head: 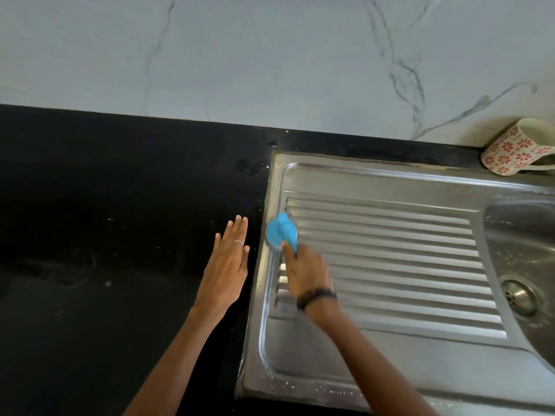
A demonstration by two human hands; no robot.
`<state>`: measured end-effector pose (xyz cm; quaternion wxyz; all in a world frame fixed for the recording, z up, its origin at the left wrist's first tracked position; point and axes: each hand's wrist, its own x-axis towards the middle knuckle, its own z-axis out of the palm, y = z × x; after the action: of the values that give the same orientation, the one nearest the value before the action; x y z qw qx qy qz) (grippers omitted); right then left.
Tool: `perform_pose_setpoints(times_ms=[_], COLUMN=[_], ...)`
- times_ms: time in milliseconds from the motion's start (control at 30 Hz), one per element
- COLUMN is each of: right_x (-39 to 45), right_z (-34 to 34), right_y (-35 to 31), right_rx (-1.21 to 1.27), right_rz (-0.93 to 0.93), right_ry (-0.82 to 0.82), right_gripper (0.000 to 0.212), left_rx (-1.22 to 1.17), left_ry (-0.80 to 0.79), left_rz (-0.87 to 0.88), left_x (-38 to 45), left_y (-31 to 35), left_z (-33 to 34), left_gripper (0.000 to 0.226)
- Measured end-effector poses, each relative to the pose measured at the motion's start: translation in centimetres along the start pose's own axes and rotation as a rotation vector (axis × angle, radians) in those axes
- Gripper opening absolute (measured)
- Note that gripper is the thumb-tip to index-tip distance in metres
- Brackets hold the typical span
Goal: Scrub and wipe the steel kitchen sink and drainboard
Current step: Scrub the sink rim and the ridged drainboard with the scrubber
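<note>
Right hand (306,273) gripping blue scrubber (281,232), pressed onto drainboard (390,244) edge for scouring. Left hand (226,265) flat, fingers straight, beside it on black counter (120,205), probably bracing.

- A blue scrubber (281,232) is gripped by the right hand (306,273) at the ribbed drainboard's (390,250) left edge.
- The left hand (226,265) is laid flat — fingers straight — on the black counter (105,205).

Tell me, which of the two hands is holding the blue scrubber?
The right hand, the one with the dark wristband, grips the blue scrubber at the drainboard's left edge. The left hand, wearing a ring, lies flat and holds nothing.
</note>
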<state>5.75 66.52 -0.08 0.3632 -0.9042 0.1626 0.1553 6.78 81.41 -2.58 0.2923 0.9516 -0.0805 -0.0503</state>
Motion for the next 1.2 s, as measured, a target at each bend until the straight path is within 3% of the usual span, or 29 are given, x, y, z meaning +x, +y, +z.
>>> perform_pose_setpoints(times_ms=[233,533,833,1000,1100,1200], right_x=[14.5,7.2,15.4,12.2,12.3,13.0], right_z=[-4.3,0.1,-4.5,-3.0,-6.8,-12.1], right_y=[-6.2,-2.4,-6.0,-3.1,0.3,4.9], right_rx=[0.022,-0.087,0.015,-0.193,-0.146,-0.075], right_rz=[0.008,-0.075,-0.025,-0.140,-0.033,0.154], right_ry=[0.126,0.092,0.163,0.120,0.141,0.272], right_gripper=[0.046,0.042,0.043,0.043,0.046,0.047], left_rx=[0.069,0.083,0.160,0.168,0.126,0.128], left_ry=[-0.030,-0.064,-0.108,-0.147,-0.174,-0.183], left_rz=[0.010,0.000,0.002,0.022,0.037,0.056], left_x=[3.0,4.3,4.2,4.3,4.4,4.2], left_y=[1.2,2.0,2.8,3.9,4.6,5.0], left_z=[0.1,0.4,0.8,1.5,1.8,2.0], left_gripper=[0.050,0.052,0.052,0.055,0.058,0.059])
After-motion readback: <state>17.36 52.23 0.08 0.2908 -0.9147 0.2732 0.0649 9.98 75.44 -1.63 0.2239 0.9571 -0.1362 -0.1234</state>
